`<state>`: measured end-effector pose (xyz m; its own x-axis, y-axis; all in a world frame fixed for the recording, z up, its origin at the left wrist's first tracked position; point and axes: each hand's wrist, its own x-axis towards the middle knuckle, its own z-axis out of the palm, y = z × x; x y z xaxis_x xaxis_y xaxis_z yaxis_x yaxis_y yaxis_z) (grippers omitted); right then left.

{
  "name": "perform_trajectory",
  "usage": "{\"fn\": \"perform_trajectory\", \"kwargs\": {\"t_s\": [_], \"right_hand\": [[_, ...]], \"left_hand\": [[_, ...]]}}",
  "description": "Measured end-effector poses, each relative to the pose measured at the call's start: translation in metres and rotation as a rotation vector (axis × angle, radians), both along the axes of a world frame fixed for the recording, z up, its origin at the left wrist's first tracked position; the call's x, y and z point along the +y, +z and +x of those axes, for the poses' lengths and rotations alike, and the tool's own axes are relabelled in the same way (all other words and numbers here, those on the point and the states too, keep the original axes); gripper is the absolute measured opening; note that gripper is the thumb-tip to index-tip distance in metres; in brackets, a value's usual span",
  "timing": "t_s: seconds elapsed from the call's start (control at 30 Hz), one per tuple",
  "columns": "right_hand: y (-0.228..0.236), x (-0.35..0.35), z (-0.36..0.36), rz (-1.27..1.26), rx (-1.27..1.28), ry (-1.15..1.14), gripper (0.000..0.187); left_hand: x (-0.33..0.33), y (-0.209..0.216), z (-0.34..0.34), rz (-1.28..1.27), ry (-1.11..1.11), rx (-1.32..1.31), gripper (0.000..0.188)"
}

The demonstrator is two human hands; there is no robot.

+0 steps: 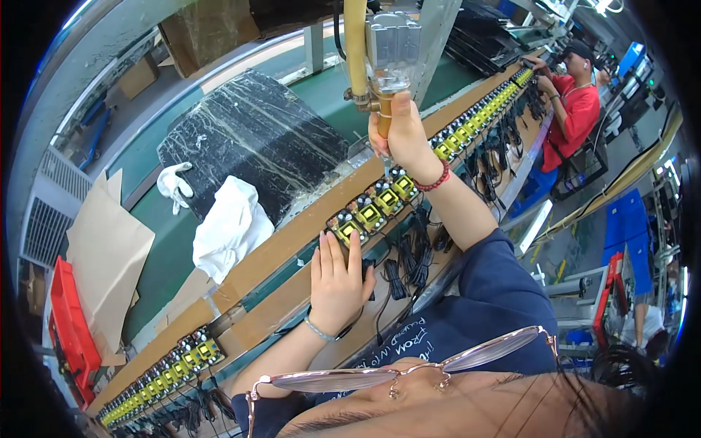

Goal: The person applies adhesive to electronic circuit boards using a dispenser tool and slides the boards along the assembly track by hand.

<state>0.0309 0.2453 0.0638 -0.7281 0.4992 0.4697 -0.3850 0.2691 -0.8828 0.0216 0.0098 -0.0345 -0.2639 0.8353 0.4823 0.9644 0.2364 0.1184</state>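
My right hand point(406, 137) is wrapped round the amber-coloured lower part of a dispensing gun point(394, 50) with a clear, boxy body. Its thin nozzle points down at a row of circuit boards point(369, 213) with yellow transformers; whether the tip touches a board I cannot tell. Stretched out flat, my left hand point(337, 283) rests its fingertips on the near end of that row. Black cables point(409, 264), bundled, hang from the boards along the side nearest me.
Another row of boards point(164, 372) lies at the lower left on the wooden rail point(252, 281). Beyond it are a white cloth point(234, 225), a glove point(175, 186) and a stained black mat point(248, 139). A thick yellowish hose point(355, 47) hangs overhead. A co-worker in red point(580, 113) handles boards at the far right.
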Motion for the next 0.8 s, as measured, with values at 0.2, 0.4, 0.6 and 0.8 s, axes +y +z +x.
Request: {"fn": "perform_trajectory", "kwargs": {"t_s": [0.2,0.4,0.6,0.8], "right_hand": [[0.004,-0.002,0.001,0.004,-0.021,-0.003,0.067],[0.003,0.002,0.002,-0.002,-0.026,-0.025,0.068],[0.006,0.003,0.001,0.010,-0.038,-0.003,0.069],[0.006,0.009,-0.001,-0.011,-0.008,-0.034,0.071]], "left_hand": [[-0.002,0.001,0.001,0.008,0.011,0.019,0.066],[-0.001,0.002,0.003,0.015,0.005,0.013,0.066],[-0.001,0.001,0.001,0.007,0.005,0.001,0.066],[0.000,-0.001,0.001,0.005,-0.002,-0.016,0.068]]}}
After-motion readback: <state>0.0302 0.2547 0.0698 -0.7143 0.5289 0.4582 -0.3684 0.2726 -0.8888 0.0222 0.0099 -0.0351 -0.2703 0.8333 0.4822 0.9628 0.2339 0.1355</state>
